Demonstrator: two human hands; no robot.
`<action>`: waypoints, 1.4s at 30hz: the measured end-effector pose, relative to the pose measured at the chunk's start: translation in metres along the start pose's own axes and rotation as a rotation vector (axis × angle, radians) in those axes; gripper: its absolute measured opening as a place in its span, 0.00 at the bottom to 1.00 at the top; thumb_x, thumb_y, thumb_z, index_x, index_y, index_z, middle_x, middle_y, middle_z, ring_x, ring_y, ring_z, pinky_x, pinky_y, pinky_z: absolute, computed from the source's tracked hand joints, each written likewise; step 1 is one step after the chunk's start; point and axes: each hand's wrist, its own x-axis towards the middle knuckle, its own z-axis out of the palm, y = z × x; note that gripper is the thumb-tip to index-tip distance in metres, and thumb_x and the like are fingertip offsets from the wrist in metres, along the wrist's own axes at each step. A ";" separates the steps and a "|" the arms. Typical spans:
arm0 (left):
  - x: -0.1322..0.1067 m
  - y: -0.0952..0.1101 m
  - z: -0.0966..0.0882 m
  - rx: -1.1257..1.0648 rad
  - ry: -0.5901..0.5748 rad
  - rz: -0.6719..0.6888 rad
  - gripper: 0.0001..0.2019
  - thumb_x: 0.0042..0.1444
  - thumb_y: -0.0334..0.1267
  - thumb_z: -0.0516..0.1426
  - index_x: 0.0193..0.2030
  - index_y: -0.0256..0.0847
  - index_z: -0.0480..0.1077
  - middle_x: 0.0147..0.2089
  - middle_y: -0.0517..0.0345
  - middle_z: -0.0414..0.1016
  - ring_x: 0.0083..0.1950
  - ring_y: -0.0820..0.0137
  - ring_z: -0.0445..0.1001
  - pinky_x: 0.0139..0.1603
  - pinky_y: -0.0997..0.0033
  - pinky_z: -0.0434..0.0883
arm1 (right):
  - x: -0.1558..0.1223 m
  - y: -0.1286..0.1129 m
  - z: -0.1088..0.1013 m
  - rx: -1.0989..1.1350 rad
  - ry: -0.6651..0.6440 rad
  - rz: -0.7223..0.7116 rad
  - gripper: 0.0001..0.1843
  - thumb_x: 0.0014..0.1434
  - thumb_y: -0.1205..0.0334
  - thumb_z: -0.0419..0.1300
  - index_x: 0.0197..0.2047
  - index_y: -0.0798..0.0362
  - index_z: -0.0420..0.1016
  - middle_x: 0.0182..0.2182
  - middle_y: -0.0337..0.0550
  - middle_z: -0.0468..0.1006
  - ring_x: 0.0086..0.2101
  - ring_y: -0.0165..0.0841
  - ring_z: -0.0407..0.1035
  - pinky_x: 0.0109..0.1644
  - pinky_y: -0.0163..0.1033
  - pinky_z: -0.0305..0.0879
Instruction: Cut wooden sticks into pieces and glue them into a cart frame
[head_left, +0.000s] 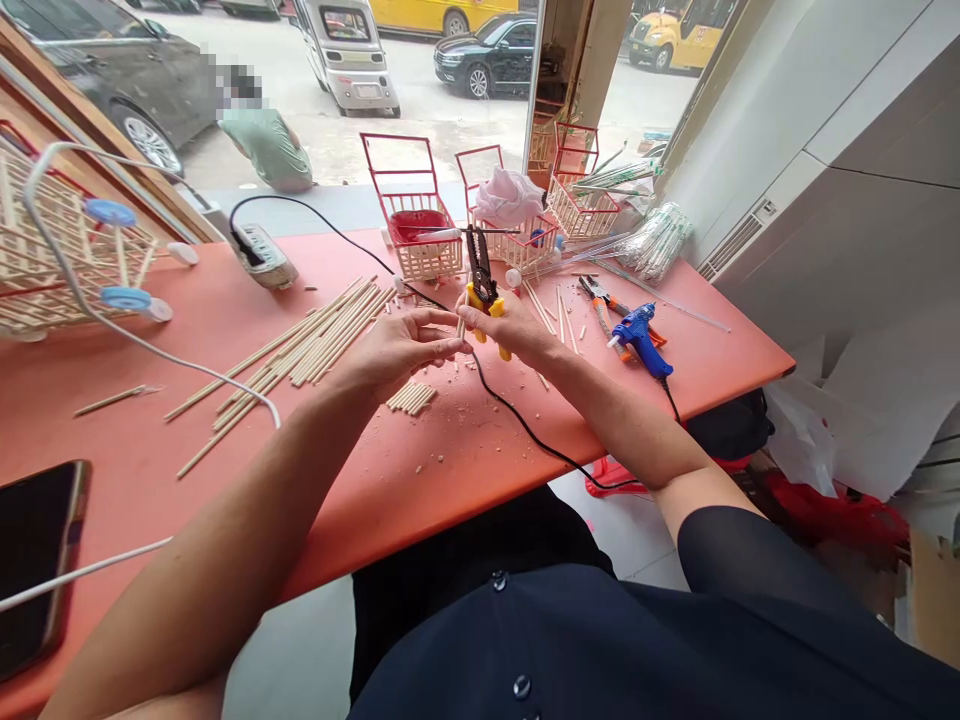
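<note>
My left hand (409,345) pinches a short wooden stick (463,318) upright between thumb and fingers. Beside it my right hand (514,322) is closed round the yellow handles of black-jawed wire strippers (480,265), whose jaws point away from me. The right thumb comes close to the stick; whether it touches is hard to make out. Below the hands lies a row of short cut sticks (412,397), with crumbs of wood scattered around. Left of them rests a loose bundle of long wooden sticks (322,340) on the red table (480,450).
Small stick-built carts (431,262) stand along the back. A blue glue gun (639,338) and orange-handled pliers (596,300) lie at right. A black cable (517,430) crosses beneath my hands. At left are a phone (37,560), a white cable (150,330) and a power strip (262,258).
</note>
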 end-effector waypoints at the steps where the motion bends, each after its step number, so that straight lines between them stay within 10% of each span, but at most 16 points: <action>1: 0.001 -0.001 0.001 0.000 0.012 -0.003 0.30 0.32 0.43 0.85 0.43 0.38 0.85 0.34 0.48 0.88 0.33 0.66 0.81 0.35 0.68 0.70 | 0.001 0.001 0.000 -0.009 0.004 -0.018 0.17 0.74 0.55 0.70 0.37 0.50 0.70 0.30 0.33 0.70 0.31 0.29 0.63 0.38 0.37 0.62; 7: 0.017 0.000 -0.025 0.008 0.381 0.242 0.11 0.46 0.34 0.77 0.34 0.39 0.83 0.32 0.57 0.85 0.37 0.68 0.81 0.43 0.66 0.75 | 0.006 0.002 -0.007 0.018 0.156 0.014 0.14 0.74 0.58 0.69 0.39 0.49 0.69 0.31 0.33 0.69 0.33 0.30 0.64 0.40 0.39 0.63; 11: 0.017 0.004 -0.045 0.545 0.524 0.435 0.09 0.51 0.31 0.75 0.40 0.43 0.89 0.48 0.58 0.89 0.37 0.71 0.77 0.52 0.62 0.77 | 0.004 0.000 -0.008 0.095 0.162 0.046 0.18 0.72 0.50 0.72 0.40 0.48 0.70 0.31 0.34 0.70 0.33 0.31 0.65 0.39 0.39 0.65; 16: 0.003 -0.007 -0.018 0.626 0.311 0.485 0.07 0.53 0.38 0.77 0.39 0.49 0.90 0.37 0.57 0.90 0.36 0.64 0.82 0.44 0.63 0.78 | 0.002 0.002 0.000 0.209 0.105 0.022 0.19 0.72 0.47 0.72 0.41 0.49 0.70 0.31 0.34 0.72 0.33 0.30 0.67 0.41 0.39 0.67; 30: -0.003 -0.020 0.003 0.661 0.368 0.595 0.03 0.63 0.40 0.73 0.36 0.49 0.89 0.41 0.55 0.92 0.43 0.59 0.86 0.55 0.58 0.78 | -0.003 -0.005 0.006 0.218 -0.004 -0.018 0.16 0.70 0.53 0.74 0.40 0.50 0.72 0.29 0.32 0.73 0.32 0.28 0.69 0.41 0.36 0.70; 38: -0.005 -0.008 0.003 0.288 0.110 0.307 0.17 0.51 0.53 0.77 0.38 0.43 0.89 0.40 0.48 0.92 0.45 0.55 0.89 0.48 0.58 0.82 | -0.003 -0.006 0.004 0.124 0.013 -0.048 0.13 0.73 0.60 0.70 0.39 0.51 0.71 0.31 0.33 0.74 0.32 0.28 0.68 0.42 0.37 0.67; 42: -0.002 -0.007 0.000 0.092 0.162 0.191 0.21 0.51 0.54 0.78 0.42 0.40 0.87 0.41 0.45 0.91 0.46 0.57 0.91 0.44 0.63 0.82 | -0.003 -0.008 0.004 0.075 0.035 -0.024 0.13 0.73 0.59 0.70 0.40 0.51 0.72 0.32 0.34 0.73 0.34 0.29 0.67 0.44 0.38 0.68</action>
